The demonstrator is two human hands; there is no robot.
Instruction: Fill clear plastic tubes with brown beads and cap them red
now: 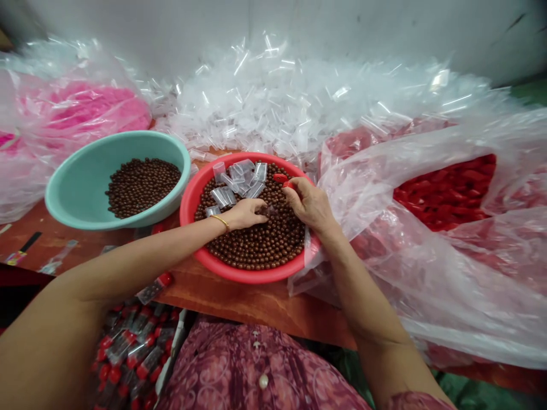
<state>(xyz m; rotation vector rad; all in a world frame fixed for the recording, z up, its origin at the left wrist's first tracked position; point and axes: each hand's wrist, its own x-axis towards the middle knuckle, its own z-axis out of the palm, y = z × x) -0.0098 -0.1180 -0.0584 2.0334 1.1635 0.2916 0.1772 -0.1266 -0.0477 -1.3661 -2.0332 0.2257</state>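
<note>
My left hand (247, 214), with a gold bangle at the wrist, is over the red plastic basin (190, 205). Its fingertips hold a small transparent tube (268, 212) just above the glossy brown balls (256, 242). My right hand (308, 205) is at the basin's far right side, pinching a red cap (284, 183) between its fingers. Several empty transparent tubes (239, 179) lie on the balls near the far rim. The tube's contents are partly hidden by my fingers.
A teal basin (85, 208) of brown balls sits left on the wooden table (239, 302). Behind lie a heap of transparent tubes (273, 108), a bag of pink caps (85, 108), and a bag of red caps (444, 193). Filled, red-capped tubes (132, 353) sit below the table edge.
</note>
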